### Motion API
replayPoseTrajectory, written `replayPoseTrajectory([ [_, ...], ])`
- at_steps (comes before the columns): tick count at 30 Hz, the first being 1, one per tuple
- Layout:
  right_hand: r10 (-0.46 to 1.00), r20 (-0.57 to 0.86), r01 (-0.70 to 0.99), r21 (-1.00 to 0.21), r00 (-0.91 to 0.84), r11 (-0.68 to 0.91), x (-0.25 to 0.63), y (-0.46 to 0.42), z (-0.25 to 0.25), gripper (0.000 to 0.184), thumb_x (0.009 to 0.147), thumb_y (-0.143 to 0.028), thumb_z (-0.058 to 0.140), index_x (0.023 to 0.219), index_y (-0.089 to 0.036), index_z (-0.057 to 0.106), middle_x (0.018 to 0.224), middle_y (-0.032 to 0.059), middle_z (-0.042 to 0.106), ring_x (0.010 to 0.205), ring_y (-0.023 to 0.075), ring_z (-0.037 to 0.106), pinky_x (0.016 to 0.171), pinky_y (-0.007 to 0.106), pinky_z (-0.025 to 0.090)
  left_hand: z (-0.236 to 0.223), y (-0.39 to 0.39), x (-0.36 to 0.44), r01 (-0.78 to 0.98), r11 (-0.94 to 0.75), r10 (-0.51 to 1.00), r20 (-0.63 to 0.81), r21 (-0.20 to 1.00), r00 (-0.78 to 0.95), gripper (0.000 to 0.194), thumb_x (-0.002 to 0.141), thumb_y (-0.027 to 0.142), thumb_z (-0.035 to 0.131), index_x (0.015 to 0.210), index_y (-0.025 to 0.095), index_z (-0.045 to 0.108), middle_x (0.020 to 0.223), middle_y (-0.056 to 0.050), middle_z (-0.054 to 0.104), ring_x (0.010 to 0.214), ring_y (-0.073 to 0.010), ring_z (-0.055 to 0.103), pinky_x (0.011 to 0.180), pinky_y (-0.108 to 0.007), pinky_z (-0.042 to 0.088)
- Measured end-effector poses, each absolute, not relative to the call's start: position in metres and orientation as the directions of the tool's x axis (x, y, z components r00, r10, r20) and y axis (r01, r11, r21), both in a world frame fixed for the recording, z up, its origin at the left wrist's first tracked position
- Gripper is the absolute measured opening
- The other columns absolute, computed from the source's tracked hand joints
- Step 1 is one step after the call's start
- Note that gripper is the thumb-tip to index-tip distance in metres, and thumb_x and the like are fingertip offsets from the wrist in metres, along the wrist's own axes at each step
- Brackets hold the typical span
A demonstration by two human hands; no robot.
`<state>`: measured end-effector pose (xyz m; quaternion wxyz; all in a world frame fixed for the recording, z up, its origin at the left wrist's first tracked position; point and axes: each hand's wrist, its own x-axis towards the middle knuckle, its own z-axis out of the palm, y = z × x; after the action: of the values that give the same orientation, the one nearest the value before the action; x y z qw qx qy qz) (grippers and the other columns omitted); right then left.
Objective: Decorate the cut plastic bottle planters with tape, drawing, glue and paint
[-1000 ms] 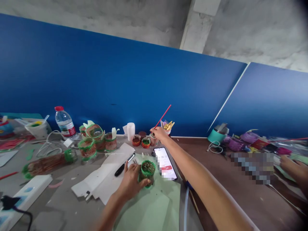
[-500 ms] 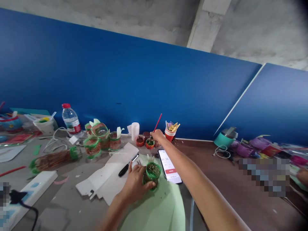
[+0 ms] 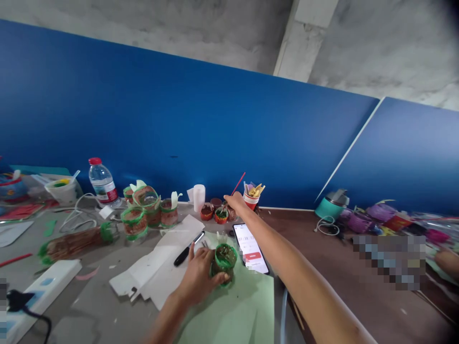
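Note:
My left hand (image 3: pixel 199 270) is closed around the side of a small clear cup (image 3: pixel 225 258) with a green-painted rim, standing on pale green paper (image 3: pixel 233 310). Stretched forward, my right hand (image 3: pixel 234 203) pinches a red-handled paintbrush (image 3: pixel 239 183). The brush's lower end is at a small pot of green paint (image 3: pixel 221 216); my fingers partly hide the spot, and I cannot tell whether the tip touches the paint. Beside it sits a pot of dark red-brown paint (image 3: pixel 207 212). A lit phone (image 3: pixel 251 248) lies under my right forearm.
Several green-and-brown painted cups (image 3: pixel 134 222) stand left of a white paper roll (image 3: pixel 199 198). A black marker (image 3: pixel 188 249) lies on white paper (image 3: pixel 158 267). Further left are a water bottle (image 3: pixel 103 184) and a power strip (image 3: pixel 43 301). Another person's hand (image 3: pixel 447 263) shows at right.
My right hand has moved the paintbrush left and down, from the container beside the paint pots to the green one. My left hand keeps its hold on the cup. The view has shifted slightly.

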<state>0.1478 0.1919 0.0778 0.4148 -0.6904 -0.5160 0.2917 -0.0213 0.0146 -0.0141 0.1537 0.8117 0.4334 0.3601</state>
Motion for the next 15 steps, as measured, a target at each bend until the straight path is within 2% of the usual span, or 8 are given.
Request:
replayPoseTrajectory([
  [5, 0.976, 0.029, 0.297, -0.954, 0.218, -0.038, 0.158, 0.16, 0.089, 0.01, 0.08, -0.026, 0.062, 0.081, -0.017, 0.056, 0.05, -0.0084, 0.045, 0.04, 0.0086, 0.042, 0.041, 0.021, 0.028, -0.011, 0.015, -0.023, 0.608, -0.557, 0.829, 0.418, 0.566, 0.371, 0.058, 0.071, 0.067, 0.065, 0.105, 0.02, 0.067, 0.095, -0.012, 0.072, 0.099, -0.0353, 0.064, 0.109, -0.072, 0.019],
  [11, 0.995, 0.025, 0.04, -0.999, 0.097, 0.022, 0.169, 0.102, 0.095, 0.025, 0.078, -0.042, 0.06, 0.08, -0.018, 0.054, 0.06, -0.0037, 0.058, 0.038, 0.0086, 0.046, 0.038, 0.021, 0.03, -0.016, 0.02, -0.03, 0.531, -0.556, 0.828, 0.369, 0.64, 0.422, 0.08, 0.063, 0.08, 0.06, 0.115, 0.019, 0.065, 0.109, -0.016, 0.07, 0.11, -0.0361, 0.059, 0.113, -0.069, 0.008],
  [13, 0.995, 0.045, -0.043, -0.998, 0.093, 0.049, 0.173, 0.078, 0.097, 0.031, 0.074, -0.047, 0.062, 0.084, -0.019, 0.054, 0.064, -0.0043, 0.059, 0.037, 0.0068, 0.044, 0.039, 0.02, 0.03, -0.017, 0.02, -0.032, 0.482, -0.54, 0.837, 0.375, 0.69, 0.4, 0.088, 0.06, 0.085, 0.055, 0.115, 0.018, 0.065, 0.113, -0.018, 0.068, 0.113, -0.037, 0.057, 0.113, -0.068, 0.01],
  [15, 0.991, 0.062, -0.196, -0.977, 0.115, 0.084, 0.179, 0.053, 0.096, 0.04, 0.066, -0.048, 0.07, 0.089, -0.019, 0.057, 0.063, -0.0053, 0.058, 0.039, 0.0072, 0.046, 0.041, 0.021, 0.033, -0.013, 0.018, -0.033, 0.41, -0.527, 0.841, 0.389, 0.745, 0.376, 0.091, 0.06, 0.089, 0.049, 0.113, 0.018, 0.065, 0.114, -0.018, 0.068, 0.112, -0.0356, 0.057, 0.113, -0.062, 0.021],
])
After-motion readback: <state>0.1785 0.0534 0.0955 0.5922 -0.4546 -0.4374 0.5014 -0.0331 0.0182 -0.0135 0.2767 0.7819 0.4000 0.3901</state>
